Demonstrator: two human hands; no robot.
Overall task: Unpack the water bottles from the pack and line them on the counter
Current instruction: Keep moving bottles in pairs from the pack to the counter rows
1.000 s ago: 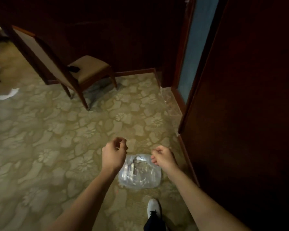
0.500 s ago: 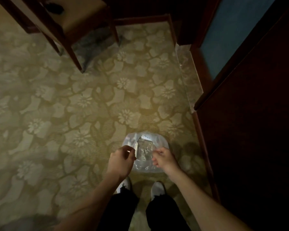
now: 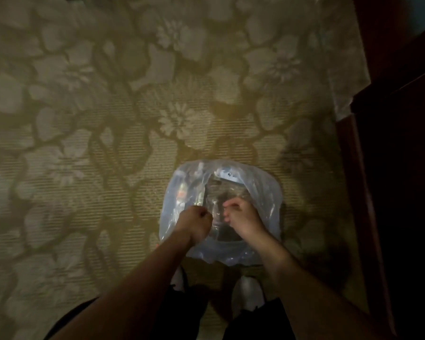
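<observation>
The person has bent down: both hands now reach the pack (image 3: 220, 212) on the carpet (image 3: 84, 143), near its right edge. The left hand (image 3: 196, 223) is fisted on the plastic wrap, the right hand (image 3: 242, 218) pinches it; unpacking is only starting.

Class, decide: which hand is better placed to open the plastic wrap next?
Left, marginally. The left hand is fisted at the torn edge of the wrap; the right hand hovers with looser fingers.

Open carpet (image 3: 84, 143) is seen to the left and far side of the pack (image 3: 263, 192). On the right, passage is blocked by dark wood panelling (image 3: 398, 192). Near the pack, two shoes (image 3: 247, 298) are planted.
</observation>
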